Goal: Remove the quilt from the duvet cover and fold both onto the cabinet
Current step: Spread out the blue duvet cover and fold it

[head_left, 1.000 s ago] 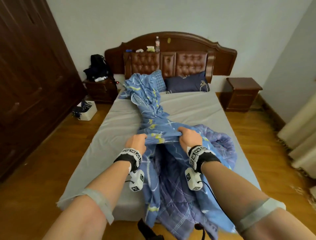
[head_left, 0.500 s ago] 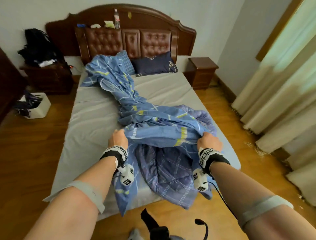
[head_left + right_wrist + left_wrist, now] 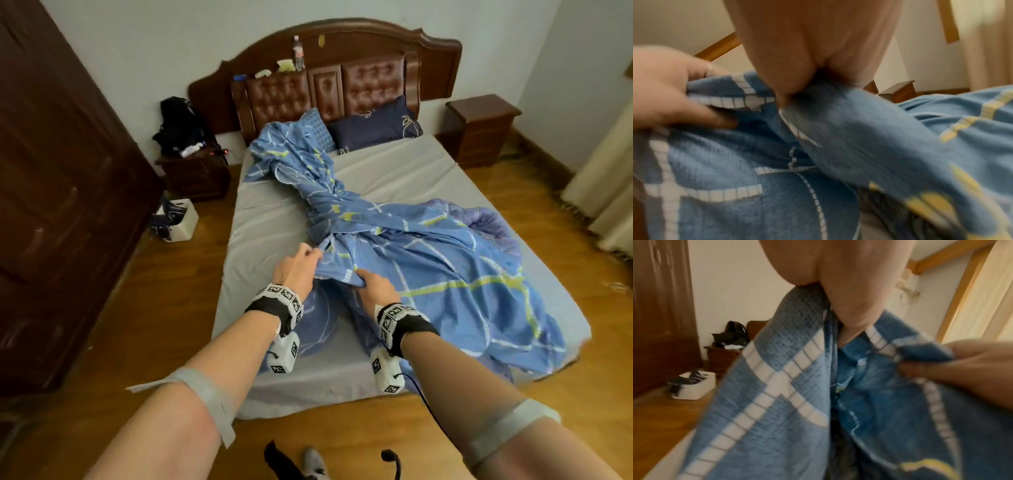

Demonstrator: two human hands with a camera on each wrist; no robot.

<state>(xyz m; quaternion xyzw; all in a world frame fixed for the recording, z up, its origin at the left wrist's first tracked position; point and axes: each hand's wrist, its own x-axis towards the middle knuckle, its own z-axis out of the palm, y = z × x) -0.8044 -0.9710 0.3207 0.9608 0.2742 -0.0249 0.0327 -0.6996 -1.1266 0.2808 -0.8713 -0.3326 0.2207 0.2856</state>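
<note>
A blue duvet cover [image 3: 428, 267] with white and yellow lines lies crumpled along the grey bed [image 3: 274, 219], from the pillows to the near right corner. A lavender quilt [image 3: 489, 219] peeks out at its far right side. My left hand [image 3: 313, 254] grips the cover's near edge, and my right hand [image 3: 359, 278] pinches the same edge a short way to its right. In the left wrist view, my left hand [image 3: 824, 293] clamps the blue cloth [image 3: 777, 386]. In the right wrist view, my right hand [image 3: 795, 92] grips a fold of cloth [image 3: 859, 129].
A dark wardrobe [image 3: 58, 205] fills the left wall. Bedside cabinets stand at the left [image 3: 195, 174], piled with a black bag, and at the right [image 3: 479, 126]. A white box [image 3: 180, 221] sits on the wooden floor. Curtains [image 3: 606, 185] hang at the right. Two pillows lean on the headboard.
My right hand has moved left along the cover's edge, close to my left hand. The cover now lies spread over the quilt at the bed's near right. The head view swung left.
</note>
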